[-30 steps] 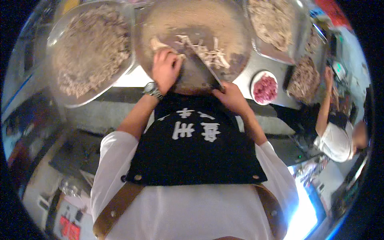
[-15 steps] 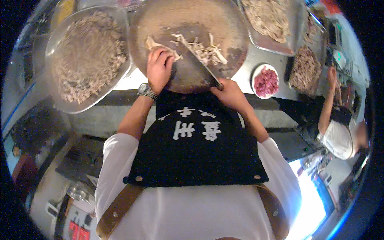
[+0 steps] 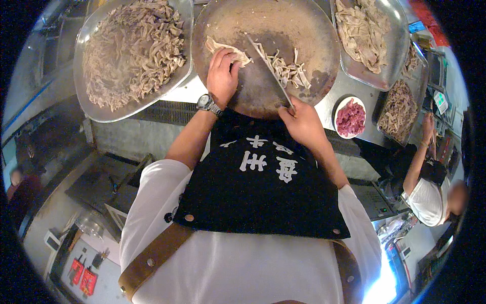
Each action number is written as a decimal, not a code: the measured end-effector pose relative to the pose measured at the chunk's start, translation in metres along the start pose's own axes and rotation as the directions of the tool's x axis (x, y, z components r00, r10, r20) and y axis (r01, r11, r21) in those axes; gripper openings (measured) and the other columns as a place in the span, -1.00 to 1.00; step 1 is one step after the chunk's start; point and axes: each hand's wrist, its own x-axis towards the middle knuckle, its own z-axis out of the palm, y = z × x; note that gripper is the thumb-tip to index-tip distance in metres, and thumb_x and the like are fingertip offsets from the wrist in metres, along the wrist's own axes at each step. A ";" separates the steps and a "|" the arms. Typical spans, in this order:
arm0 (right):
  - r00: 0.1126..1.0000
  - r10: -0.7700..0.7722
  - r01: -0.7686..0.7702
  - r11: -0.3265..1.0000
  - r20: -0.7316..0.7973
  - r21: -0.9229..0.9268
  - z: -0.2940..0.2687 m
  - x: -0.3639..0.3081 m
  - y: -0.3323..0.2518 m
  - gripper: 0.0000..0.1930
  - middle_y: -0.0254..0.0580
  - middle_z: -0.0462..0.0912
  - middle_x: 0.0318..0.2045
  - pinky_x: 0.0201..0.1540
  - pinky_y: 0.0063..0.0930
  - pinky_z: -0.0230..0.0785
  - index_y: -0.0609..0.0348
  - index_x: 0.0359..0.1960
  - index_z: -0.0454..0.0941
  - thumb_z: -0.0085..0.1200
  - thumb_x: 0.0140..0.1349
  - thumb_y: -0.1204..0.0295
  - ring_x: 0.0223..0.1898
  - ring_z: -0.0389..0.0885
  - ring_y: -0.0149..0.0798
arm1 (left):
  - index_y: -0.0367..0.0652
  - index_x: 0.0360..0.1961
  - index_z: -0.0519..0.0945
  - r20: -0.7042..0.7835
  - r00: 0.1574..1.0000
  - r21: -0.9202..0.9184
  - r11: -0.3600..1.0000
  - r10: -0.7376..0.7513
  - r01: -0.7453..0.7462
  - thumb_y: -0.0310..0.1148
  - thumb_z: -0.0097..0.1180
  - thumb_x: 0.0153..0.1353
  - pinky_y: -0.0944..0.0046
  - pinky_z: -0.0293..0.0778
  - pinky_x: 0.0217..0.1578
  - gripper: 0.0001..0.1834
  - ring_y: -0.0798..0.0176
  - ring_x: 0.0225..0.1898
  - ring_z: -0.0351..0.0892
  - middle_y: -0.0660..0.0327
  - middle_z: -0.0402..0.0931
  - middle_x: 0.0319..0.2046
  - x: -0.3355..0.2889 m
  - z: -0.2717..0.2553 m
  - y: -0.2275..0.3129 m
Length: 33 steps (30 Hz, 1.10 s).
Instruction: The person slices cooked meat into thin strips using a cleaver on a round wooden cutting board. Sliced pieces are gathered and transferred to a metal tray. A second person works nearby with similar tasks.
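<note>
A round chopping board (image 3: 223,20) lies in front of me. My left hand (image 3: 223,76) is closed over a pale, folded piece of meat (image 3: 223,46) that looks like tripe, pressing it onto the board. In my right hand (image 3: 305,121) is the handle of a long-bladed knife (image 3: 271,68). Its blade slants up and left over the board, just right of the held piece and seen nearly edge-on. Right of the blade lies a loose heap of cut pale strips (image 3: 291,71), close against it.
A big clear tray (image 3: 83,101) of cut strips stands left of the board. To the right are a tray (image 3: 349,71) with large pale pieces, a white plate (image 3: 338,129) of red meat and a tray (image 3: 382,124) of brownish strips. A co-worker (image 3: 425,192) stands far right.
The whole view has shifted, so the board and trays appear farther right. The knife blade shows less of its flat side now. Both hands keep their holds.
</note>
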 end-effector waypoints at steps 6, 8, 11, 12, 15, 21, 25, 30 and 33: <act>0.999 -0.033 0.037 0.988 0.034 -0.152 0.011 0.019 -0.019 -0.54 0.25 0.65 -0.33 -0.12 0.04 0.46 0.03 0.25 0.44 0.04 0.29 0.33 -0.22 0.62 0.30 | -0.21 -0.17 0.61 -0.048 0.999 -0.024 1.000 -0.010 0.009 -0.41 0.26 0.13 0.02 0.35 0.18 -0.76 -0.08 0.10 0.48 0.09 0.57 -0.02 0.003 0.000 0.001; 0.998 -0.061 0.064 0.985 0.024 -0.158 0.011 0.018 -0.020 -0.52 0.25 0.65 -0.32 -0.11 0.04 0.46 0.01 0.27 0.41 0.02 0.29 0.33 -0.23 0.62 0.30 | -0.20 -0.18 0.62 -0.041 0.999 0.007 1.000 -0.009 0.009 -0.40 0.27 0.12 0.03 0.36 0.17 -0.77 -0.06 0.08 0.50 0.10 0.58 -0.04 0.003 -0.001 0.000; 0.995 -0.099 0.098 0.980 0.004 -0.173 0.008 0.012 -0.019 -0.51 0.26 0.65 -0.32 -0.10 0.04 0.47 -0.02 0.28 0.40 0.01 0.30 0.31 -0.24 0.62 0.29 | -0.19 -0.23 0.64 -0.040 0.998 0.047 0.998 0.052 -0.050 -0.39 0.27 0.12 0.06 0.39 0.13 -0.81 -0.03 0.03 0.53 0.12 0.61 -0.10 0.005 -0.005 -0.007; 0.995 -0.094 0.095 0.979 0.015 -0.180 0.007 0.010 -0.020 -0.52 0.27 0.65 -0.32 -0.10 0.04 0.47 -0.02 0.28 0.41 0.01 0.30 0.31 -0.24 0.63 0.28 | -0.18 -0.25 0.65 -0.039 0.996 0.059 0.995 0.082 -0.080 -0.38 0.27 0.13 0.07 0.40 0.11 -0.82 -0.02 0.01 0.53 0.12 0.62 -0.12 0.006 -0.006 -0.010; 0.999 -0.016 0.026 0.969 0.042 -0.244 0.010 0.018 -0.024 -0.52 0.27 0.64 -0.33 -0.10 0.04 0.48 -0.02 0.28 0.41 -0.01 0.29 0.34 -0.25 0.64 0.25 | -0.16 -0.31 0.68 -0.006 0.998 0.050 0.996 0.068 -0.068 -0.38 0.25 0.15 0.10 0.42 0.06 -0.88 0.01 -0.03 0.55 0.15 0.65 -0.19 0.012 -0.008 -0.019; 0.989 -0.147 0.144 0.961 0.002 -0.236 0.028 0.063 -0.027 -0.50 0.30 0.64 -0.30 -0.11 0.06 0.47 0.00 0.27 0.42 -0.04 0.24 0.38 -0.22 0.64 0.25 | -0.13 -0.33 0.69 0.036 0.987 0.084 0.984 0.156 -0.159 -0.39 0.26 0.13 0.12 0.47 0.01 -0.91 0.06 -0.06 0.55 0.22 0.64 -0.21 0.018 -0.014 -0.028; 0.988 -0.153 0.156 0.963 0.034 -0.221 0.003 0.041 -0.002 -0.56 0.30 0.63 -0.34 -0.18 -0.03 0.47 0.11 0.17 0.49 0.03 0.24 0.34 -0.27 0.63 0.25 | -0.12 -0.27 0.67 -0.010 0.990 0.053 0.989 0.140 -0.139 -0.33 0.31 0.10 0.11 0.47 0.02 -0.82 0.03 -0.04 0.53 0.19 0.60 -0.16 0.014 -0.015 -0.030; 0.994 0.076 -0.063 0.985 0.080 -0.162 -0.005 0.030 -0.014 -0.53 0.28 0.65 -0.28 -0.10 0.06 0.48 0.23 0.17 0.48 0.07 0.26 0.27 -0.20 0.63 0.28 | -0.13 -0.21 0.65 -0.012 0.995 0.081 0.991 0.104 -0.103 -0.27 0.33 0.09 0.07 0.43 0.07 -0.73 -0.02 0.00 0.49 0.13 0.56 -0.13 0.010 -0.015 -0.032; 0.997 -0.079 0.080 0.980 0.014 -0.182 0.007 0.037 -0.037 -0.53 0.28 0.65 -0.34 -0.13 0.07 0.50 0.05 0.23 0.45 0.03 0.28 0.29 -0.26 0.64 0.29 | -0.14 -0.20 0.65 0.007 0.995 0.103 0.990 0.096 -0.096 -0.24 0.34 0.08 0.05 0.40 0.09 -0.71 -0.02 0.02 0.48 0.13 0.56 -0.13 0.013 -0.016 -0.032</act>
